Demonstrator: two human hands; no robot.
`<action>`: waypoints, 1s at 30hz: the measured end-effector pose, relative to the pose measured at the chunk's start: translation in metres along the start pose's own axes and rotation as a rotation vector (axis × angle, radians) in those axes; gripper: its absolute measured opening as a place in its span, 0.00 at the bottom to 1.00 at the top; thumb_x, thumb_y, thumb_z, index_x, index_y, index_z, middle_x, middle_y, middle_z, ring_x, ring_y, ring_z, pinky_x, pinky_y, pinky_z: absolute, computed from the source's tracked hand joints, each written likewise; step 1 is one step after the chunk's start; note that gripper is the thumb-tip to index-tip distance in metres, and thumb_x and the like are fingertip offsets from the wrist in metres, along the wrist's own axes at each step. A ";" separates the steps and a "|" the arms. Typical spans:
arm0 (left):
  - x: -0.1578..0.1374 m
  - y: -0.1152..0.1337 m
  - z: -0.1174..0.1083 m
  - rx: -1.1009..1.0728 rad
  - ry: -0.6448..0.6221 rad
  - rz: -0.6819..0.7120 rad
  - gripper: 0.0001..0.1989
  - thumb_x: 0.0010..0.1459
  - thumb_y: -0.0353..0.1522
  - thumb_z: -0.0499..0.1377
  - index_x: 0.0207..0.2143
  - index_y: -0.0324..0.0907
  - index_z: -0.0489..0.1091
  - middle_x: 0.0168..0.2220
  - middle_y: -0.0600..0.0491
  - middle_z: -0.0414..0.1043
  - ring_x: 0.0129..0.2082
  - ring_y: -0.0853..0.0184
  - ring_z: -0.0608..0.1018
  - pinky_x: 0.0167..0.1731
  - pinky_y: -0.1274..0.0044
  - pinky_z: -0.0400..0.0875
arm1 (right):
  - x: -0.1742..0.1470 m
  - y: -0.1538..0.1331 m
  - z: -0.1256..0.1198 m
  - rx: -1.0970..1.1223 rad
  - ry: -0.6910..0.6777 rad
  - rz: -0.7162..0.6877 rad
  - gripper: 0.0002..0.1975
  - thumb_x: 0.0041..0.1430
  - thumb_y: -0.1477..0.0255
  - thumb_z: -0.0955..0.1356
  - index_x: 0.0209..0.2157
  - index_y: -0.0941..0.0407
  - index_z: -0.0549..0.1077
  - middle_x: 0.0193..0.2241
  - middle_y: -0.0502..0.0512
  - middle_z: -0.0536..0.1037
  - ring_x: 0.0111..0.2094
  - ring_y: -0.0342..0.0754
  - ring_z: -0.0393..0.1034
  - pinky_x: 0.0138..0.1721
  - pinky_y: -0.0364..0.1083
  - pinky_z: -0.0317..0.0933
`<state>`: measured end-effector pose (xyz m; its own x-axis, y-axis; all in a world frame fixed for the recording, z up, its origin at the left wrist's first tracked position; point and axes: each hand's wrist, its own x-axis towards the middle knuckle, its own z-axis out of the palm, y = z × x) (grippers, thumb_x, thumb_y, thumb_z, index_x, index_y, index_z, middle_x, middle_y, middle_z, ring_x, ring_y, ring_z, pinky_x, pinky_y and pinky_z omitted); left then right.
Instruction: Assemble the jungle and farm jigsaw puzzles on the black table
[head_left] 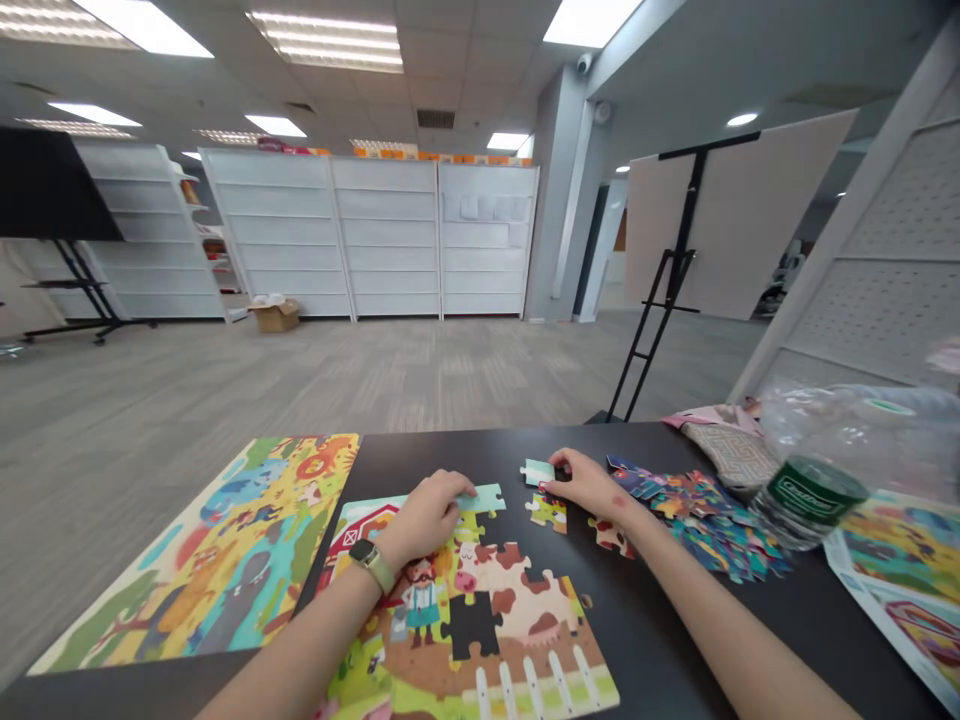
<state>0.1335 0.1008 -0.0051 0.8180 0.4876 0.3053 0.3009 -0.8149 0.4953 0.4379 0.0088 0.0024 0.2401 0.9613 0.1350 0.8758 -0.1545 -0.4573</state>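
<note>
My right hand [589,482] is closed on a pale blue jigsaw piece [536,472], thumb and fingertips at its right edge. A yellow-green piece [547,512] lies just below it, and a brown-and-white cow-patch piece [611,537] sits under my right wrist. My left hand [431,510] lies on the top edge of a partly joined farm jigsaw [540,620], fingers stretched toward a light blue edge piece [489,498]. The jigsaw shows a cow, a farmer figure and a white fence. A dark gap [474,625] shows in its middle, and its upper right border is uneven.
A finished animal jigsaw [247,550] lies at the left. To the right are a heap of dark colourful pieces [705,515], a plastic water bottle [814,490], a patterned pouch [727,445] and a printed picture sheet [900,570]. The black table [645,620] ends at its far edge.
</note>
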 end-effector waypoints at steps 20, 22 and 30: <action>0.000 0.030 -0.005 0.374 -0.124 0.060 0.20 0.68 0.41 0.50 0.61 0.57 0.63 0.52 0.48 0.65 0.48 0.55 0.68 0.46 0.63 0.65 | -0.011 -0.032 0.008 0.034 -0.065 -0.238 0.15 0.50 0.69 0.71 0.41 0.56 0.76 0.41 0.56 0.77 0.42 0.52 0.71 0.48 0.49 0.63; 0.001 0.034 -0.004 0.399 -0.135 0.041 0.19 0.68 0.41 0.49 0.60 0.58 0.64 0.52 0.48 0.65 0.48 0.55 0.68 0.45 0.63 0.65 | -0.010 -0.027 -0.002 0.055 -0.088 -0.177 0.15 0.54 0.70 0.67 0.45 0.56 0.75 0.40 0.56 0.78 0.40 0.50 0.72 0.45 0.47 0.64; 0.007 0.039 0.003 0.376 -0.121 0.008 0.18 0.64 0.35 0.53 0.55 0.51 0.67 0.59 0.45 0.62 0.55 0.52 0.66 0.48 0.61 0.63 | -0.025 -0.008 -0.032 -0.014 -0.278 -0.074 0.22 0.41 0.63 0.76 0.40 0.55 0.78 0.36 0.55 0.79 0.36 0.53 0.73 0.37 0.46 0.64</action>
<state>0.1524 0.0710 0.0139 0.8663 0.4584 0.1987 0.4342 -0.8875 0.1542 0.4380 -0.0209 0.0311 0.0528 0.9955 -0.0791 0.8927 -0.0826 -0.4430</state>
